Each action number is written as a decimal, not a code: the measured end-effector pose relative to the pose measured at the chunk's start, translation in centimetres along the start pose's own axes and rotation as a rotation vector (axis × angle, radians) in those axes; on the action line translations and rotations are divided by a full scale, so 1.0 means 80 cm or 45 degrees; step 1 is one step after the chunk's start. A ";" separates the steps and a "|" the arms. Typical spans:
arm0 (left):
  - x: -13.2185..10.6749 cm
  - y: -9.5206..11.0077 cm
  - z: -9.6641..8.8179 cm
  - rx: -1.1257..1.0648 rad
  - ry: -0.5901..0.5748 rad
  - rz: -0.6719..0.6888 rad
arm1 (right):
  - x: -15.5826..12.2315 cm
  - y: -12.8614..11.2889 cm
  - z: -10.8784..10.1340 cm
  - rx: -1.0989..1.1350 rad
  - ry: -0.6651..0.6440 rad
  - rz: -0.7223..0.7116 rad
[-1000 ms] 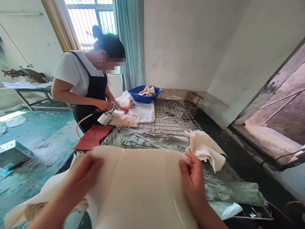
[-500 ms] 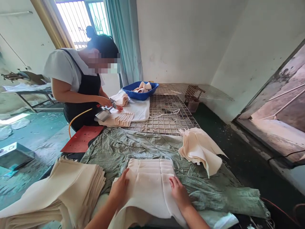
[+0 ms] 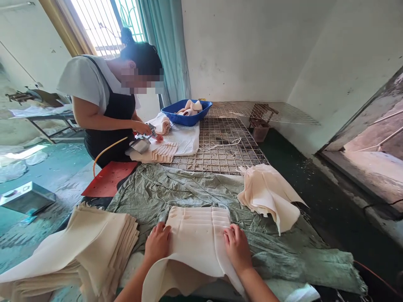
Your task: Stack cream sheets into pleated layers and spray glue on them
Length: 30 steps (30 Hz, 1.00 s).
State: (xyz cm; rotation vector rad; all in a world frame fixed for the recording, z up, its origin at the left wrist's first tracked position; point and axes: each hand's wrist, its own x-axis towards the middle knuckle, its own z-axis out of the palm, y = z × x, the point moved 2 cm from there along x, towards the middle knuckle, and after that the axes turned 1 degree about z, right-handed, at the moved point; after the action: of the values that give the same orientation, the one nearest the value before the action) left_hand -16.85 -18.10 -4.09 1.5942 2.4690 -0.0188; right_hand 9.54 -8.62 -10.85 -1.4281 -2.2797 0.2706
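Observation:
A small stack of cream sheets (image 3: 197, 235), fanned at its far edge, lies on a grey-green cloth (image 3: 176, 193) right in front of me. My left hand (image 3: 157, 243) rests on the stack's left edge with the fingers curled down onto it. On the right part of the stack my right hand (image 3: 236, 247) presses flat, fingers together. The near end of the top sheet hangs over the table edge between my forearms.
A thick pile of cream sheets (image 3: 85, 247) sits at my left, and a crumpled heap of cream sheets (image 3: 270, 195) at the right. Across a wire-grid table (image 3: 226, 147) a person (image 3: 107, 105) works a spray gun (image 3: 141, 142) over fanned pieces. A blue basin (image 3: 187, 113) stands behind.
One second ago both hands held a large cream sheet up close. It now lies on the fanned stack on the cloth, and my hands have slid slightly toward me along its sides.

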 end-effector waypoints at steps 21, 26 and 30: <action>-0.042 -0.022 0.050 0.210 -0.411 0.490 | -0.047 -0.098 0.006 -0.397 -0.734 0.260; -0.035 -0.029 0.017 0.034 -0.461 0.596 | -0.037 -0.095 -0.007 -0.334 -0.912 0.313; -0.003 -0.086 -0.060 0.102 -0.441 0.586 | -0.018 -0.092 -0.036 -0.238 -1.078 0.325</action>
State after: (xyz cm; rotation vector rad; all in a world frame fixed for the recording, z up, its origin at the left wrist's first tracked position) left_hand -23.77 -20.60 -0.05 1.9622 1.8277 -0.2994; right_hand 5.44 -13.43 -5.82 -1.9712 -2.8016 0.9081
